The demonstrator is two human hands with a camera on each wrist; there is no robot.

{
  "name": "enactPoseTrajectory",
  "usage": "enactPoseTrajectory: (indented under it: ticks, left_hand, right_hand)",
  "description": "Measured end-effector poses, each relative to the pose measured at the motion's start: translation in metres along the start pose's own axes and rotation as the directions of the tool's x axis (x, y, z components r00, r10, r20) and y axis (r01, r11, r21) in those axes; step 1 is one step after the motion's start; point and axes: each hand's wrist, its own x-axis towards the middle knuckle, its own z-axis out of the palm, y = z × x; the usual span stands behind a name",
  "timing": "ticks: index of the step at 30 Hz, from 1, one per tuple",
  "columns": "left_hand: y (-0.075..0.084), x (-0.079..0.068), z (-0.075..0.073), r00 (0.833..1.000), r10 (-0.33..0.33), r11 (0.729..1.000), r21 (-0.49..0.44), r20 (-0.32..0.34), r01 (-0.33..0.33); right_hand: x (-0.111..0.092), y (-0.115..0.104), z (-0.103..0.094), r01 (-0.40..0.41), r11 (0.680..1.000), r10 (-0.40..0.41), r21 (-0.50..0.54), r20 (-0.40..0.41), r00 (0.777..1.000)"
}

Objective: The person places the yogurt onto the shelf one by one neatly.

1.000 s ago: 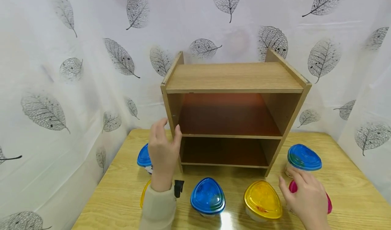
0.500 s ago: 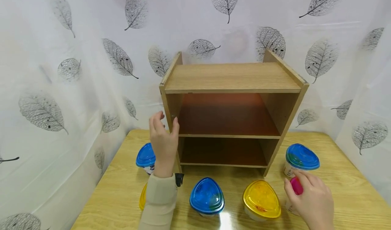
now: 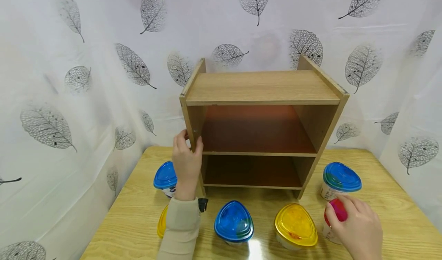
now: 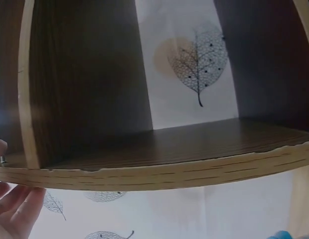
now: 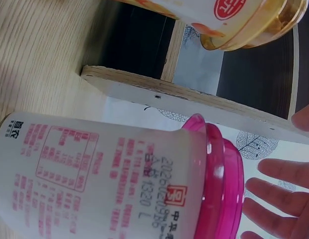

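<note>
Closing now, my left hand (image 3: 187,164) pinches the left side of the boxy, light-brown wooden shelf unit (image 3: 262,87), perhaps steadying it; my right hand (image 3: 359,223) spreads its fingers (image 5: 276,194) beside the pink-lidded white cup (image 5: 119,174) on the table (image 3: 131,214).

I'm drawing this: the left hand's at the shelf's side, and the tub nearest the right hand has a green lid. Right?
Not green: the right wrist view shows the tub nearest the right hand has a pink lid. The rest is right.

Cabinet (image 3: 259,153) common to 3 views
</note>
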Motion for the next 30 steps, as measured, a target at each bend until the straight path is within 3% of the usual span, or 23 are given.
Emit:
enactPoseTrajectory:
  ticks: [6,21,30]
  left_hand:
    - [-0.005,-0.003,0.002,0.999,-0.013,1.000,0.016,0.031,0.013]
    - [-0.014,-0.013,0.007,0.994,-0.064,0.998,-0.008,0.084,0.065]
    - [-0.018,-0.015,0.011,0.973,-0.144,0.987,-0.039,0.180,0.153]
  right_hand:
    - [0.000,0.001,-0.001,-0.002,1.000,0.002,0.016,-0.029,1.000]
    - [-0.002,0.008,-0.007,-0.029,1.000,0.029,0.007,-0.001,1.000]
    - [-0.002,0.011,-0.010,-0.063,0.998,0.064,-0.017,0.052,0.997]
